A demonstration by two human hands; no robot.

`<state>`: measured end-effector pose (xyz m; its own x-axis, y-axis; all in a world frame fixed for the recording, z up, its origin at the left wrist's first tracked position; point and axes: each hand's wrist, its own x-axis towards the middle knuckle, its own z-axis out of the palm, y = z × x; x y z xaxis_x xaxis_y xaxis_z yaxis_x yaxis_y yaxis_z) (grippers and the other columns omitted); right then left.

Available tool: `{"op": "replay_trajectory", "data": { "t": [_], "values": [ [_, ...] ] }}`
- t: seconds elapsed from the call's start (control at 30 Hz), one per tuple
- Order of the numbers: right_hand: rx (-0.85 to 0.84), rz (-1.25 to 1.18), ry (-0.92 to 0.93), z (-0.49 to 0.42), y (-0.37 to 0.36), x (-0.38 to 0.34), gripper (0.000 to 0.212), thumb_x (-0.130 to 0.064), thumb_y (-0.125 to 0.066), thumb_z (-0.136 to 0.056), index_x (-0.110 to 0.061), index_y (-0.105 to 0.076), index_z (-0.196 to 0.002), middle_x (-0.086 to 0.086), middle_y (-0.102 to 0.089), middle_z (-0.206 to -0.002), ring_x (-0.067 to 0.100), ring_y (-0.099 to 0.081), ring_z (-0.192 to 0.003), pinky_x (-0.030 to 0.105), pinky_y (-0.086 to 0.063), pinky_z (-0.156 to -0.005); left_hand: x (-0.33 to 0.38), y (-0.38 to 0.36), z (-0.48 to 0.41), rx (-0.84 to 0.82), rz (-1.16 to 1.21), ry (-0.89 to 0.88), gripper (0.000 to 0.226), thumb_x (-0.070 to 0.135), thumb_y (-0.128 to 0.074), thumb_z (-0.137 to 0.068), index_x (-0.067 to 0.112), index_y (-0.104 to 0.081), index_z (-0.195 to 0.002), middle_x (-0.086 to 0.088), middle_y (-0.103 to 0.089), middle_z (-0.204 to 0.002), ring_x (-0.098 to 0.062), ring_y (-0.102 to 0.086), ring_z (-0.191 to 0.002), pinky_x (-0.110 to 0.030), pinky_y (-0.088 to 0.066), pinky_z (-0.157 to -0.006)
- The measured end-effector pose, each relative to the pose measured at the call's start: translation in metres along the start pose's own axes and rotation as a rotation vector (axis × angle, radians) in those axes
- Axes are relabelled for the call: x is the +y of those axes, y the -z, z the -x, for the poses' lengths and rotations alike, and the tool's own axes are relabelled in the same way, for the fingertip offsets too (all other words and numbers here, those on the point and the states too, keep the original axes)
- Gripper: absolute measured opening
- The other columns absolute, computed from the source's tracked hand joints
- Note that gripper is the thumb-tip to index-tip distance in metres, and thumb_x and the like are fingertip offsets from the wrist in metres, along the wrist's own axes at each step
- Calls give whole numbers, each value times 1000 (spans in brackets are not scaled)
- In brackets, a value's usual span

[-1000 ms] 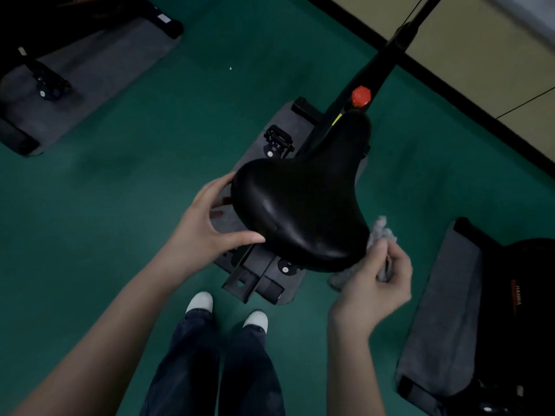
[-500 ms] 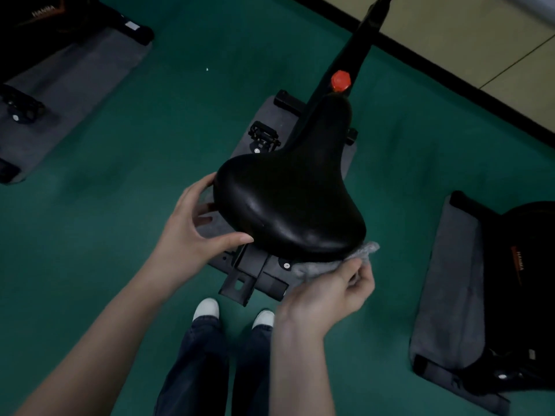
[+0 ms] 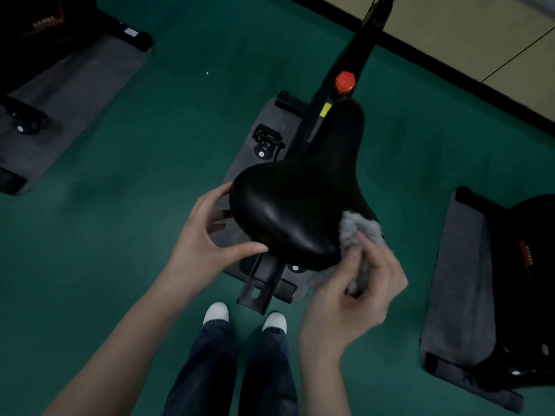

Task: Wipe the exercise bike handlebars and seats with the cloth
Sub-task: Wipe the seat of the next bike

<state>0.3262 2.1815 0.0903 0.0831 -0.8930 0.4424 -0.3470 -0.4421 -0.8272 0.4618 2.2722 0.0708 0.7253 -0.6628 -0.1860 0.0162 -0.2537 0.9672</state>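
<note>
"Seat [image 3: 297,211] location?"
"Middle of the view. It's black, with its nose pointing to 1 o'clock at a red knob [image 3: 345,81]."
"Hands?"
"The left hand [image 3: 207,244] grips the seat's wide end at 9 o'clock, fingers curled round the edge. The right hand [image 3: 354,298], blurred, is bunched round the grey cloth [image 3: 359,232]."
"Cloth on the seat?"
"Touching its rim at 4 o'clock, above the green floor [image 3: 150,205]."
</note>
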Motion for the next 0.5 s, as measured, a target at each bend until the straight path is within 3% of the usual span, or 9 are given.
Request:
{"op": "replay_trajectory", "data": {
  "t": [0.1,0.23,0.33,0.43,0.5],
  "values": [
    [-200,97,383,10,-6,-8,17,1,-58,-89,-9,-69,-97,2,-61,-103,20,-48,-100,40,-44,-84,1,2,-1,-3,4,-17,87,51,-80,-48,47,-42,-126,18,-47,-135,8,-55,-109,-7,-42,-89],
    [-461,168,585,-6,-10,-17,21,1,-59,-88,-15,-61,-101,-3,-54,-108,20,-47,-101,37,-41,-82,3,3,0,1,30,-28,84,51,-79,-51,43,-44,-127,20,-48,-133,2,-53,-115,-21,-45,-97],
    [-597,176,612,-16,0,-14,25,1,-65,-85,-16,-62,-103,-2,-56,-110,21,-48,-103,36,-41,-83,0,2,1,8,42,21,88,56,-79,-51,43,-45,-131,21,-46,-135,-5,-50,-122,-34,-44,-101],
    [-663,149,572,-16,11,-16,28,5,-67,-81,-13,-66,-102,2,-63,-107,21,-50,-102,39,-44,-82,-2,-3,5,40,65,63,89,58,-78,-48,43,-46,-130,16,-47,-134,-3,-49,-122,-30,-43,-101],
    [-702,109,551,-22,11,-21,19,3,-65,-84,-8,-72,-98,5,-66,-102,21,-50,-99,41,-45,-79,-2,-6,8,71,96,99,83,57,-76,-47,46,-45,-123,13,-50,-129,2,-50,-118,-24,-42,-99]
  ]
}}
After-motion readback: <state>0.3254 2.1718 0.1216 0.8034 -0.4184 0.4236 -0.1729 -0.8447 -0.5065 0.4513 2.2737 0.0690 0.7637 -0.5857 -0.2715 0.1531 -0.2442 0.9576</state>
